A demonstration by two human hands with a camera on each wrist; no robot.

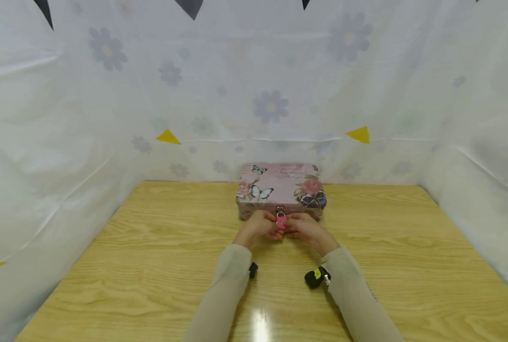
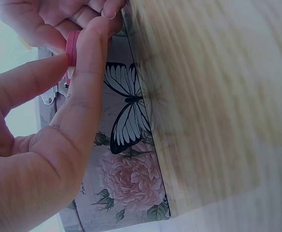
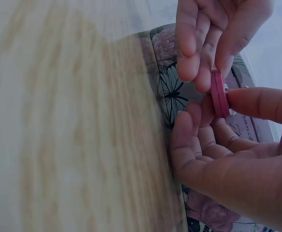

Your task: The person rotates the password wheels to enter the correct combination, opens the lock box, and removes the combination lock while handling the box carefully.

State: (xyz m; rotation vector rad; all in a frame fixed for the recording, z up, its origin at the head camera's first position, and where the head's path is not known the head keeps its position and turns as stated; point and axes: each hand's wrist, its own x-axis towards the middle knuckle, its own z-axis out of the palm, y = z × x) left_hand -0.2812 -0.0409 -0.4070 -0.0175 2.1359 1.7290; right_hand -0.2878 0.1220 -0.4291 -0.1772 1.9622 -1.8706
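Note:
A pink padlock (image 1: 281,222) hangs by its shackle from the metal clasp (image 1: 280,209) at the front of a pink flowered tin box (image 1: 279,183). My left hand (image 1: 259,225) pinches the padlock's left side between thumb and fingers. From the other side my right hand (image 1: 308,230) pinches it too. In the right wrist view, that hand's thumb (image 3: 259,104) presses against a small silvery part on the padlock's face, with the fingers curled behind. Whether the shackle is locked cannot be made out. The box's lid is down.
The box stands near the back edge of a wood-grain table (image 1: 159,247). Behind it hangs a pale flowered curtain (image 1: 219,95), which also closes off both sides. Black wrist devices (image 1: 317,277) are strapped under the sleeves.

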